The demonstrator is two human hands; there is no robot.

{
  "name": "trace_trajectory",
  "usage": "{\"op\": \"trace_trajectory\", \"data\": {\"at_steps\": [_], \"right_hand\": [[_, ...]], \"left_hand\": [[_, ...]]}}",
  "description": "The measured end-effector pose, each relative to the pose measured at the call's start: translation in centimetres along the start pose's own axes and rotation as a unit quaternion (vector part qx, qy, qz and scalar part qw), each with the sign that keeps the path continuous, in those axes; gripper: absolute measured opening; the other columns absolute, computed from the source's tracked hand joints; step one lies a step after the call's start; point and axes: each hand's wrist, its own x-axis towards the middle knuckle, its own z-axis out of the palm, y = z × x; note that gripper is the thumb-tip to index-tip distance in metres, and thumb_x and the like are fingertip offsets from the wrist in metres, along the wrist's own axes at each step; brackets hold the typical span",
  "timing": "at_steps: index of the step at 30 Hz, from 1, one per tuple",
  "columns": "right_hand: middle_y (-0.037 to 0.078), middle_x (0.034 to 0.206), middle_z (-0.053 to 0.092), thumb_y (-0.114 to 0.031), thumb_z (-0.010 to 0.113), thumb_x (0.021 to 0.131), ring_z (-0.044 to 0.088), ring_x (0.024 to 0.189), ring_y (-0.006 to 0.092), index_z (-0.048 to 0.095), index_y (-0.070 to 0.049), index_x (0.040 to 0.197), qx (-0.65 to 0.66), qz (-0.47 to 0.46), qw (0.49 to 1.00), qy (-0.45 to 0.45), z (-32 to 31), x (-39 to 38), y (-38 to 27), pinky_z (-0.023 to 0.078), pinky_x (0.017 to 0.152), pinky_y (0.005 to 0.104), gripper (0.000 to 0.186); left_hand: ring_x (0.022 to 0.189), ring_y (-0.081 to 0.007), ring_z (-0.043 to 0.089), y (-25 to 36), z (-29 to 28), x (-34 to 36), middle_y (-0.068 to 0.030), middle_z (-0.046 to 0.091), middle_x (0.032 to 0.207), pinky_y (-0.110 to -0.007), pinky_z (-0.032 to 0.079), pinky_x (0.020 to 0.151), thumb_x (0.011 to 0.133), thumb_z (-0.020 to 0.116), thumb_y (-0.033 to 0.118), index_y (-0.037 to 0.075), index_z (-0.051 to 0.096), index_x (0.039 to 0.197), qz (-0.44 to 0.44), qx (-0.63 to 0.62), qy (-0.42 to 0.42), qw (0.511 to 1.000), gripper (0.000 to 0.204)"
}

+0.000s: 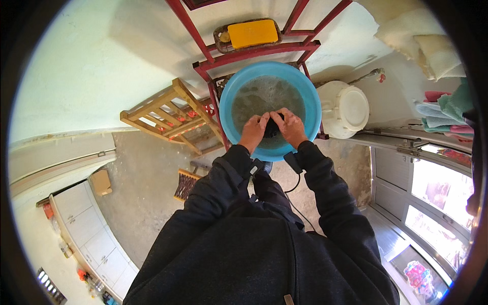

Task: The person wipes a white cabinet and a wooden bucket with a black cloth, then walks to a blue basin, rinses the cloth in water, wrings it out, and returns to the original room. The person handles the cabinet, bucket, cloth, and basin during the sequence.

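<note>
A light-blue plastic basin stands on a dark red metal washstand, partly filled with murky greyish water that has foam on it. Over the near part of the water, my left hand and my right hand come close together, thumbs toward the middle. Between them is a small wet-looking black cloth; its kind does not show. Fingers of both hands are closed on it. Dark sleeves reach down to the wrists.
Above the basin, a tray holds a yellow rectangular thing. A white lidded bucket stands right, under a wall tap. A wooden chair leans left, a small stool below it. Cables hang by my right sleeve.
</note>
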Motion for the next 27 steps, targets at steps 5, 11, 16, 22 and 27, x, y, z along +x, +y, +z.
{"op": "trace_trajectory", "data": {"at_steps": [5,11,16,22,27], "right_hand": [[0.019,0.121,0.068,-0.018,0.07,0.097,0.07,0.105,0.0434,0.061,-0.015,0.138,-0.042,0.078,0.993,-0.077,-0.2,-1.0,1.3,0.057,0.092,0.0521,0.042],[0.022,0.114,0.071,-0.016,0.07,0.093,0.071,0.108,0.0448,0.063,-0.014,0.137,-0.151,0.117,0.958,-0.215,2.0,-2.4,1.2,0.057,0.095,0.0519,0.044],[0.019,0.125,0.072,-0.018,0.075,0.088,0.073,0.11,0.0388,0.07,-0.006,0.128,0.086,0.058,0.981,-0.161,0.0,-1.6,1.5,0.057,0.095,0.0444,0.042],[0.011,0.115,0.074,-0.028,0.075,0.092,0.07,0.104,0.0231,0.071,-0.002,0.127,0.432,0.26,0.86,-0.077,-3.7,-0.9,-2.5,0.054,0.095,0.0347,0.044],[0.014,0.118,0.071,-0.026,0.065,0.104,0.07,0.105,0.0268,0.066,-0.001,0.134,0.557,0.356,0.75,-0.014,-1.8,-0.2,-4.1,0.055,0.09,0.0378,0.04]], "left_hand": [[0.125,-0.0346,0.066,-1.9,0.1,0.6,-0.0256,0.066,0.137,-0.042,0.053,0.105,0.102,0.07,0.028,-0.007,0.061,0.14,-0.078,-0.087,0.065,0.991,0.052],[0.128,-0.0326,0.065,-1.4,0.7,0.6,-0.0208,0.065,0.14,-0.044,0.054,0.103,0.103,0.068,0.032,-0.002,0.063,0.141,-0.121,-0.056,0.014,0.991,0.052],[0.133,-0.0305,0.061,1.4,-0.4,-0.5,-0.0159,0.06,0.144,-0.053,0.055,0.1,0.108,0.059,0.044,0.005,0.063,0.142,-0.206,-0.27,-0.059,0.939,0.052],[0.124,-0.0336,0.062,3.7,-0.4,-1.6,-0.014,0.063,0.13,-0.049,0.053,0.1,0.109,0.057,0.036,0.005,0.067,0.131,-0.031,-0.205,0.063,0.976,0.039],[0.116,-0.0369,0.063,3.9,1.8,-0.3,-0.0163,0.064,0.124,-0.045,0.05,0.102,0.109,0.058,0.023,0.004,0.072,0.12,0.166,0.09,0.181,0.965,0.026]]}}
